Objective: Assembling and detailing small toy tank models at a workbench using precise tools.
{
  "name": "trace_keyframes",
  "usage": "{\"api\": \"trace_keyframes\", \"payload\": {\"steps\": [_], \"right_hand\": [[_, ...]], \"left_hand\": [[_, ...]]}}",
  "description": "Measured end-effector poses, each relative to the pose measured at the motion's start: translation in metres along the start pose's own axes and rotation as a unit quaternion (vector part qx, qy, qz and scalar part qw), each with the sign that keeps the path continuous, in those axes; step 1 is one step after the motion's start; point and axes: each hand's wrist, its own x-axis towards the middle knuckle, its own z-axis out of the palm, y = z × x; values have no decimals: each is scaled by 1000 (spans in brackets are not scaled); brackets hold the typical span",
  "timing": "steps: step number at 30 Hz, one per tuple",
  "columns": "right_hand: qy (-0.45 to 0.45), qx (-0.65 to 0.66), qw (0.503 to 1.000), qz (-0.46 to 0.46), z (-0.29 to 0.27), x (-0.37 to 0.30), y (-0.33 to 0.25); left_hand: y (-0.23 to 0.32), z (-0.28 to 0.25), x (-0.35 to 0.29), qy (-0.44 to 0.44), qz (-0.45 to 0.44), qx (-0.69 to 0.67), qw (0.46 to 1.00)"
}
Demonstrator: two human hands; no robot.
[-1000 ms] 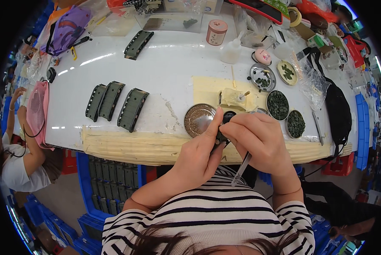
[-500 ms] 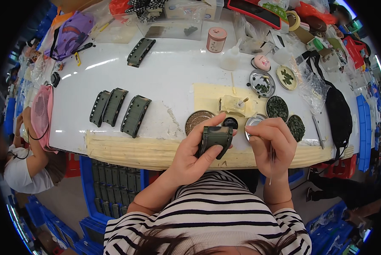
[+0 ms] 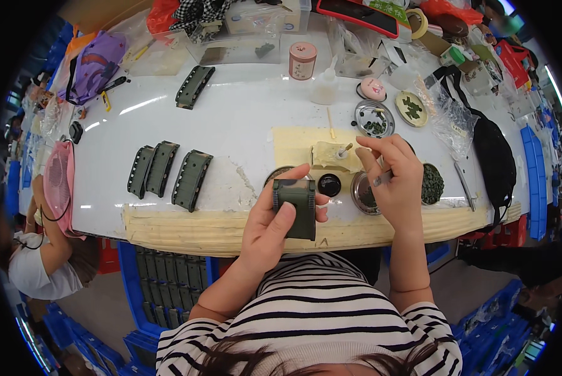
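Note:
My left hand (image 3: pixel 265 235) is closed around a dark green curved piece (image 3: pixel 297 210) with brownish patches, held above the table's front edge. My right hand (image 3: pixel 397 175) is raised, with thumb and forefinger close to a small stick (image 3: pixel 345 150) that stands in a yellow-taped block (image 3: pixel 325 155). A slim metal tool (image 3: pixel 382 179) is tucked among its fingers; most of it is hidden. Any tiny thing at the fingertips is too small to make out. Below sit a small black round pot (image 3: pixel 329 185) and a round metal tin (image 3: pixel 358 188), partly covered by the hand.
Several similar green curved pieces (image 3: pixel 192 180) lie at left. Tins of green bits (image 3: pixel 432 185), a pink canister (image 3: pixel 303 61) and a squeeze bottle (image 3: pixel 324 86) stand around. Tweezers (image 3: pixel 464 186) lie by a black strap bag (image 3: pixel 495 166). A co-worker's arm (image 3: pixel 52 241) is at far left.
My right hand has risen from beside the green piece toward the stick in the block. The left hand has turned the piece so its broad face shows. The whole view has shifted slightly.

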Motion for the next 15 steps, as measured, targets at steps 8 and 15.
{"api": "trace_keyframes", "payload": {"steps": [8,15], "right_hand": [[-32,36,999,-14,12,5,7],[64,187,980,-21,-9,-6,-33]], "left_hand": [[-4,-4,4,9,-115,-278,954],[-4,2,3,5,-189,-384,904]]}}
